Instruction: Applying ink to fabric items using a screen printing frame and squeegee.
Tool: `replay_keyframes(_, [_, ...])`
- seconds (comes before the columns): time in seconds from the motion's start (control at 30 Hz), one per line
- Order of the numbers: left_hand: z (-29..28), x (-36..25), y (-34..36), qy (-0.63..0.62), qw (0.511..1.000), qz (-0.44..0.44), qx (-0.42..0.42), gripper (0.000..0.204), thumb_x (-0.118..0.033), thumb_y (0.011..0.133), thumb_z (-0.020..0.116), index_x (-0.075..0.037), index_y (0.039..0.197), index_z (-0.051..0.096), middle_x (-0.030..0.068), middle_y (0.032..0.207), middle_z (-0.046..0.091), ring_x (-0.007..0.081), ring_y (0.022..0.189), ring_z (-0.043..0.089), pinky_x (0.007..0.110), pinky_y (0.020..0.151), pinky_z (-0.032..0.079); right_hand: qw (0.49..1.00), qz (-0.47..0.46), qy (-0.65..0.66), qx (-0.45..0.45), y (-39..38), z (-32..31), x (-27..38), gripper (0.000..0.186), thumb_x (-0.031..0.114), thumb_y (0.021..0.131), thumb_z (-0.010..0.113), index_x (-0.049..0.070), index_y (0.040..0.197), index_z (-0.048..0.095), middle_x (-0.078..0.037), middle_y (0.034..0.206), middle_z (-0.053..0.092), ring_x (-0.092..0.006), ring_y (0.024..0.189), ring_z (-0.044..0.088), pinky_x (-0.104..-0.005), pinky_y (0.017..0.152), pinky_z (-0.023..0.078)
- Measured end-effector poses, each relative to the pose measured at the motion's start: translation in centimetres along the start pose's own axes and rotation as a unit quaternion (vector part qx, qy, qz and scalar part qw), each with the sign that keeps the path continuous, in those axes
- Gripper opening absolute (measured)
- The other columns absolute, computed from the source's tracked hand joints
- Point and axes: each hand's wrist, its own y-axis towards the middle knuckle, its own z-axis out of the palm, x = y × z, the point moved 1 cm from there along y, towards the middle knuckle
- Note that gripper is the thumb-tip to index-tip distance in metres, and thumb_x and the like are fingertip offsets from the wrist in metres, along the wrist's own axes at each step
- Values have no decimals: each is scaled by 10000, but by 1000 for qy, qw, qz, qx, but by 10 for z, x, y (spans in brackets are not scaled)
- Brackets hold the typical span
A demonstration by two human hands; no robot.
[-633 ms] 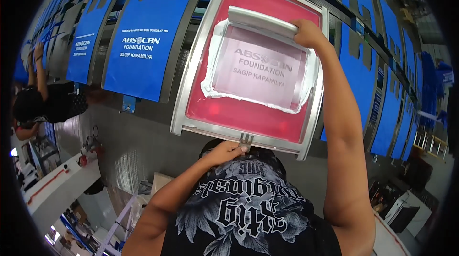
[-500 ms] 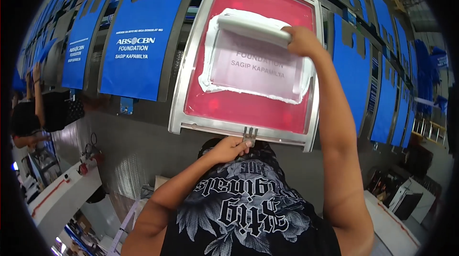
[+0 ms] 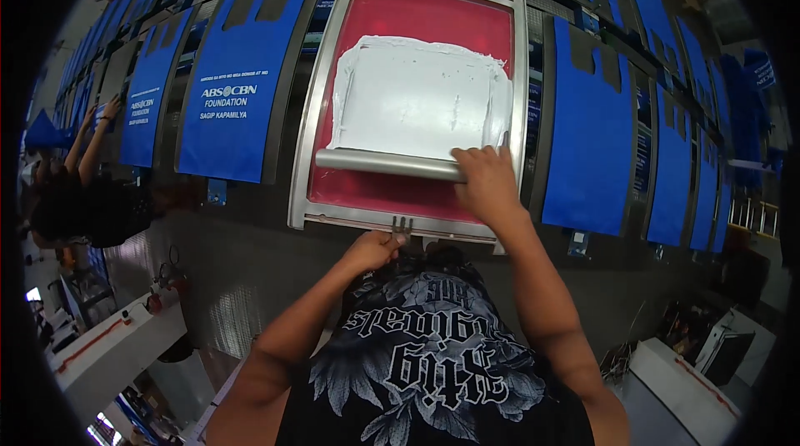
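A silver-framed printing screen (image 3: 310, 146) with red mesh lies before me. White ink (image 3: 417, 96) covers the middle of its mesh in a thick layer with ragged edges. At the near end of the ink, a grey squeegee (image 3: 379, 163) lies crosswise. My right hand (image 3: 492, 184) grips the squeegee's right end with fingers over its top. My left hand (image 3: 373, 250) is closed at the frame's near edge, its thumb and fingers pinching a small pronged metal bracket (image 3: 402, 228).
Blue bags (image 3: 227, 104) with white print lie on flat boards to the left. More blue bags (image 3: 587, 138) line the right side, plain on their visible faces. Another person's arms (image 3: 90, 142) reach toward the boards at far left. A white ledge (image 3: 117, 342) stands at lower left.
The squeegee and my right hand have come from the far end of the screen to the near end. White ink now hides the lettering seen through the mesh. My left hand stays at the bracket.
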Motion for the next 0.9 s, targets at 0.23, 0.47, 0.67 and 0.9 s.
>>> replay_keyframes(0.23, [-32,-48,-30,286,943,83,-149,441,-408,889,546,13,826,663,200,770,656,360,758,646,433,684,483,948,93,295,-78,-5,44,-117,470,343,615,793,134,1023,689,-115,975,638,-263,995,565,-399,906,343])
replay_keyframes(0.47, [-199,-6,24,53,873,131,-467,494,-370,971,446,24,1265,501,181,1162,590,272,1075,560,333,899,418,805,171,564,-62,34,63,-112,340,199,665,792,5,927,695,-34,815,662,-113,737,578,-260,690,457])
replay_keyframes(0.67, [-148,-48,6,-97,911,176,-360,543,-370,976,452,51,1318,443,187,1325,498,244,1248,449,308,1030,336,803,212,553,-72,-9,20,-149,372,175,679,791,6,991,679,-43,855,638,-134,815,572,-273,761,444])
replay_keyframes(0.9, [26,-137,61,-100,908,245,-324,550,-344,963,490,64,1326,424,228,1321,490,275,1220,477,321,1016,357,791,249,540,-144,-143,-40,-293,328,109,677,754,-2,976,679,-33,841,644,-139,814,592,-276,768,458])
